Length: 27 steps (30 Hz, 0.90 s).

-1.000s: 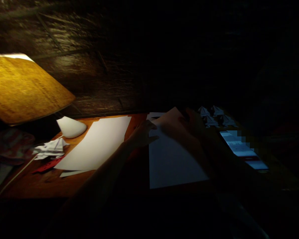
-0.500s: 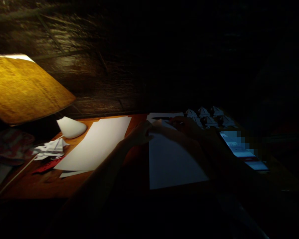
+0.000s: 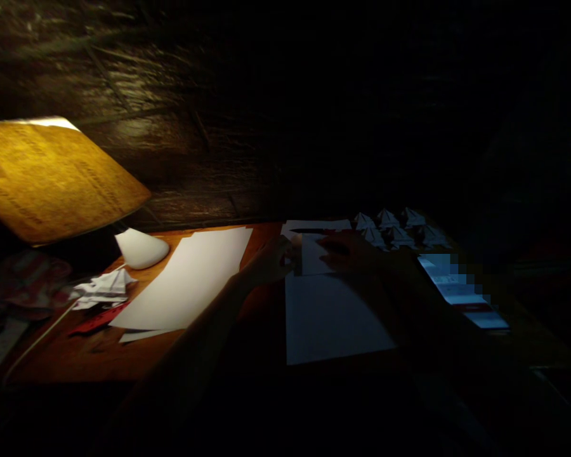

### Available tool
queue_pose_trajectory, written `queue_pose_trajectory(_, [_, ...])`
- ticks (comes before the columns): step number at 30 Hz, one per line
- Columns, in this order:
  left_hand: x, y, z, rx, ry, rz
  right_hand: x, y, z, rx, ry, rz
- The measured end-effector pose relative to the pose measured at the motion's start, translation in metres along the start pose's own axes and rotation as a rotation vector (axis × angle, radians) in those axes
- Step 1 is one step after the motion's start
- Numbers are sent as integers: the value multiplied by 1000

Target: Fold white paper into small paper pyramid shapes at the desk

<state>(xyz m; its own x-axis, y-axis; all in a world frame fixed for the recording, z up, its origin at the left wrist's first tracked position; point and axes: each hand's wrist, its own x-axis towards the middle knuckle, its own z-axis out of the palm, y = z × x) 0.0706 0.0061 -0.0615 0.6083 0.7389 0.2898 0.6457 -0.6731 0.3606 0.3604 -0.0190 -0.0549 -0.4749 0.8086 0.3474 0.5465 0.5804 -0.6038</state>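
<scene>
A small piece of white paper [image 3: 314,257] lies between my hands, over the top part of a larger white sheet [image 3: 333,324]. My left hand [image 3: 273,259] is closed at its left edge, thumb and fingers bent around that side. On the right edge, my right hand [image 3: 349,249] grips the same piece; deep shadow hides most of its fingers. Just beyond both hands lies a dark, slim, pointed tool [image 3: 307,231], its kind not clear. Behind my right hand stand several folded paper figures [image 3: 400,236] in two rows.
At left, a lamp with a yellow shade [image 3: 61,178] and white base [image 3: 143,249] lights a stack of white sheets [image 3: 190,279]. Near it are a crumpled-looking folded paper [image 3: 102,289], a red flat object [image 3: 99,319] and a cord [image 3: 40,343]. A lit screen [image 3: 457,292], partly pixelated, lies right.
The small paper, raised and bent between my hands before, now lies flatter with its face showing. My right hand has come down slightly toward me. The view has shifted slightly.
</scene>
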Motion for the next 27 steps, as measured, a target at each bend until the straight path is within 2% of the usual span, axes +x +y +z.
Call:
queue_pose_trajectory(4, [-2,0,3,-5,56,-18,-2,-6,-4,9,-47,-52])
queue_pose_trajectory(9, [-8,5,10,15,71,-72,-5,-2,-4,58,-74,1])
queue_pose_trajectory(14, [-18,9,11,40,129,-16,-6,3,-1,46,-67,-3])
queue_pose_trajectory(21, [-15,-8,-4,-51,45,73,-18,-8,0,67,1,63])
queue_pose_trajectory(23, [-14,-8,-8,-73,18,108,-18,-12,-1,72,-54,62])
queue_pose_trajectory(25, [-14,-6,-10,-78,25,111,-16,-14,0,42,-13,72])
queue_pose_trajectory(27, [-14,-3,-10,-81,30,104,-15,-14,2,-4,-27,55])
